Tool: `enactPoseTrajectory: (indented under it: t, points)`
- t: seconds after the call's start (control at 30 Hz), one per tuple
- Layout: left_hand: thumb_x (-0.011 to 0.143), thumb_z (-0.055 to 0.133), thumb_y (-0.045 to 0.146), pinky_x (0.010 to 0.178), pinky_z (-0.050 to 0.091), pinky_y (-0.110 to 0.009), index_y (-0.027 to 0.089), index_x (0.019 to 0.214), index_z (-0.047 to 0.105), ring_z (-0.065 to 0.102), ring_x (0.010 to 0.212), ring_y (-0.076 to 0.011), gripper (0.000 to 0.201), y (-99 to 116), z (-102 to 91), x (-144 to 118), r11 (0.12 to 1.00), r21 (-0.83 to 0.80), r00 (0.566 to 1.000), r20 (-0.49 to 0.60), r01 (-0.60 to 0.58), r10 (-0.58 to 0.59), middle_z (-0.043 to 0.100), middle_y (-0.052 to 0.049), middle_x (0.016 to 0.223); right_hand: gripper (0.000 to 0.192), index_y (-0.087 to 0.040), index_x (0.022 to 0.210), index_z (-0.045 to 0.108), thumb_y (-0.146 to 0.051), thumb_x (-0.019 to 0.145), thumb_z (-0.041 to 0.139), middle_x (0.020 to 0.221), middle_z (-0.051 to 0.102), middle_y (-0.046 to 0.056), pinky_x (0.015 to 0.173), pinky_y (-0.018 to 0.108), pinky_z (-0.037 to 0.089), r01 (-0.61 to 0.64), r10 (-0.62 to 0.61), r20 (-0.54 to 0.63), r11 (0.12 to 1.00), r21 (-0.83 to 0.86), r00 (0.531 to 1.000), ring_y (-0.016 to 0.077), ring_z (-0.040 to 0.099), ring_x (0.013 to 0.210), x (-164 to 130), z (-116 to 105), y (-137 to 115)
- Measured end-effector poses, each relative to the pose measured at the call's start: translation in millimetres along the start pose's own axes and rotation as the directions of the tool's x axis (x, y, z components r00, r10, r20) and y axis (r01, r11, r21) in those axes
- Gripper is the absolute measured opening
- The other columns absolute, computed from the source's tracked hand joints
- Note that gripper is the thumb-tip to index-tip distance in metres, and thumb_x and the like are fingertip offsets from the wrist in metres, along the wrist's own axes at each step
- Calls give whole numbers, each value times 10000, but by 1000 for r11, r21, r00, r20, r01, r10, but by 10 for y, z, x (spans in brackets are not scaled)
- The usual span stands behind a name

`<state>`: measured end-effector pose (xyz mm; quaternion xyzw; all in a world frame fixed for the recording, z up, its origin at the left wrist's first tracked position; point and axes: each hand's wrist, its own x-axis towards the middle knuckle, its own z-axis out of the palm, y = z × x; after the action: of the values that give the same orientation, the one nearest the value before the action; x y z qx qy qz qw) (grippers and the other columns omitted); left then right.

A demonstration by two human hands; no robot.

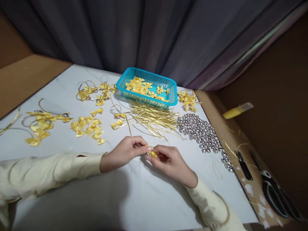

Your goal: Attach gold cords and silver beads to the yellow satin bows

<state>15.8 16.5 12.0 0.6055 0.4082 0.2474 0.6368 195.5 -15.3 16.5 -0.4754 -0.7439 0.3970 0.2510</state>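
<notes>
Between my two hands, just above the white tabletop, is a yellow ribbon bow [153, 154] with a small silver bell-like piece [148, 154] against it. My left hand [127, 151] pinches the bow from the left with thumb and finger. From the other side my right hand [169, 162] grips it, fingers curled. Fingertips cover part of the bow. Beyond the hands lies a heap of gold twist ties [154, 117]. Shiny silver pieces [199, 131] spread in a pile to the right. Loose yellow bows [90, 125] lie to the left.
A blue perforated basket [170, 84] holding yellow bows stands at the back. Bows with looped ties [42, 125] lie far left; more bows [187, 100] sit right of the basket. Large black scissors [274, 195], small snips [244, 166] and a yellow tube [237, 111] are at the right.
</notes>
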Motion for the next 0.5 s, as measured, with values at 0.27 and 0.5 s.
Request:
enactPoseTrajectory:
  t: [0.27,0.5]
  points:
    - [806,553,369,597,399,-231,138,790,577,502,657,-112,232,-56,18,20,996,-92,1000,-21,-12,10,561,-1,719,305,-159,699,559,-353,898,432,571,486,-23,532,210,329,-32,32,12,998,58,999,82,411,532,28,-77,-12]
    - [835,520,400,526,398,-229,140,779,521,505,546,-93,266,-12,46,-12,989,-137,979,200,64,-35,610,-18,704,326,-173,723,505,-390,921,366,579,457,-29,550,214,343,-67,67,7,992,107,998,90,421,539,6,-73,-15]
